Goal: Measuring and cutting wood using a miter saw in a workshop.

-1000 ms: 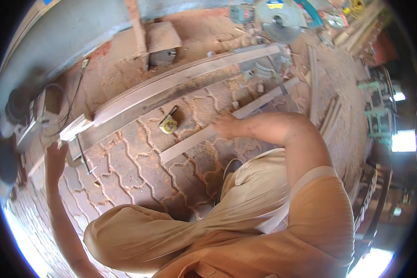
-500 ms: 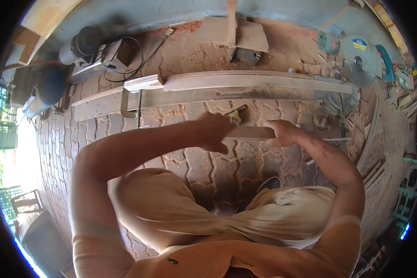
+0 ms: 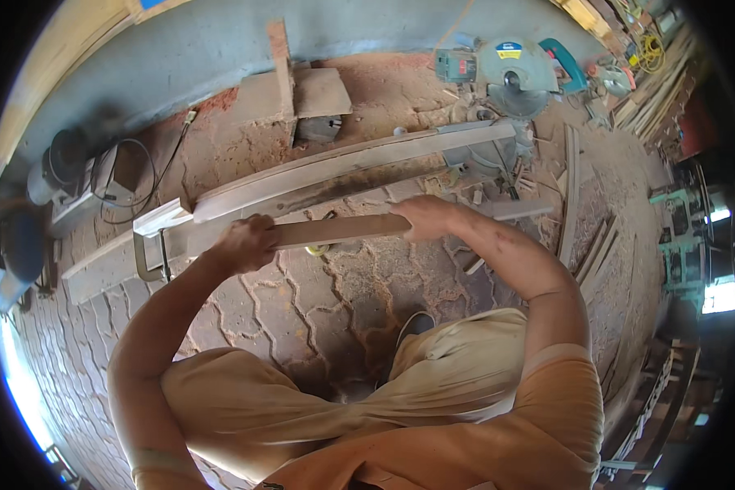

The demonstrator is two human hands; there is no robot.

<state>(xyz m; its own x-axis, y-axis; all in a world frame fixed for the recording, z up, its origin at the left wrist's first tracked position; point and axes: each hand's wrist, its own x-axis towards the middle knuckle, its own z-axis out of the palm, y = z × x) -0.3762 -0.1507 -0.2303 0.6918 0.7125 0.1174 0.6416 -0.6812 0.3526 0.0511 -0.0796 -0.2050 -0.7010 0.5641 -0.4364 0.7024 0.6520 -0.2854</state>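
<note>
A long, narrow wooden strip (image 3: 343, 230) spans the space between my two hands above the paved floor. My left hand (image 3: 249, 243) is closed round its left end. Farther along the strip my right hand (image 3: 429, 218) grips it, and the rest of the wood runs out past that wrist to the right. Just beyond it lies a long wooden beam (image 3: 335, 173) with a short block at its left end. A C-clamp (image 3: 157, 253) sits at that end. A small yellow item (image 3: 318, 249), perhaps a tape measure, is on the floor, partly hidden by the strip.
A chop saw (image 3: 514, 77) with a round blade guard stands at the back right. At the far left is a bench grinder (image 3: 69, 167) with a black cable. Wood strips (image 3: 570, 192) lie to the right, and a board (image 3: 322, 91) rests near the wall. Sawdust covers the floor.
My left hand has moved left and closed on the strip, which now shows longer between my hands. The view has turned to the right.
</note>
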